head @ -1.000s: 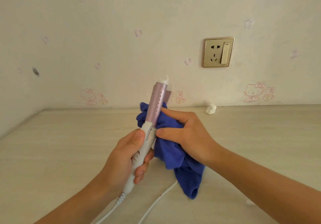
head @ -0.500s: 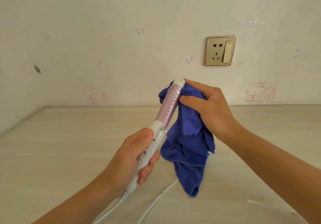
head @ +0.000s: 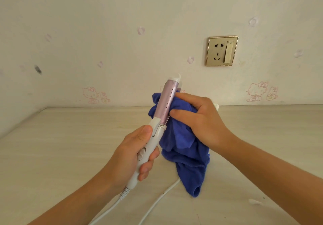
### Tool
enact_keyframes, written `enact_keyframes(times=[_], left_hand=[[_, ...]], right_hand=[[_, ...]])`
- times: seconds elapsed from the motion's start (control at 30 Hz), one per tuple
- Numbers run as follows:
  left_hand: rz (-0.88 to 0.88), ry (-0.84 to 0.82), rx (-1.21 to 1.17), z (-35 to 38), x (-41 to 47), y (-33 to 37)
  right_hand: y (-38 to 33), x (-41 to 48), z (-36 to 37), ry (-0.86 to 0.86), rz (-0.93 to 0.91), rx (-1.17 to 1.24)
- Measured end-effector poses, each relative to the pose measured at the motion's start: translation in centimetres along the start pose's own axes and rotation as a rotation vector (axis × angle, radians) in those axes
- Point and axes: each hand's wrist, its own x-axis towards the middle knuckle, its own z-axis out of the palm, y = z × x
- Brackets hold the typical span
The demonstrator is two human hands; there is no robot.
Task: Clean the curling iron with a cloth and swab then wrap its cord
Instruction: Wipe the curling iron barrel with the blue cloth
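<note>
Now wiping the barrel, cloth in my right hand
My left hand [head: 132, 153] has its fingers [head: 148, 168] curled round the white plastic handle of the curling iron [head: 167, 104], tilted in the centre of the frame, tip toward the upper right; my right hand [head: 197, 120] pinches the blue cloth [head: 185, 148] against the smooth, pinkish metal barrel with its row of small holes. The cloth is soft, fuzzy and bunched, its tail hanging toward the pale wood-grain worktop [head: 70, 146]. Risks, as I judge them: the loose tail could snag at the barrel's base, the slick handle could twist in my grip if I press hard, and the thin white cord [head: 157, 200], trailing off the lower edge, could catch my forearm and tug the iron
</note>
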Motion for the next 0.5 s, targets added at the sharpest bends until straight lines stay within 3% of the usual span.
enact_keyframes(times=[0.2, 0.37, 0.5], left_hand=[[-0.015, -0.036, 0.004, 0.1, -0.4, -0.3], [0.003, 0.028, -0.017, -0.5, -0.3, 0.1], [0.0, 0.024, -0.015, -0.5, -0.3, 0.2]], right_hand=[[-0.8, 0.8, -1.4, 0.115, -0.018, 0.063], [0.5, -1.6, 2.0, -0.104, 0.045, 0.12], [0.2, -1.2, 1.5, -0.117, 0.048, 0.065]])
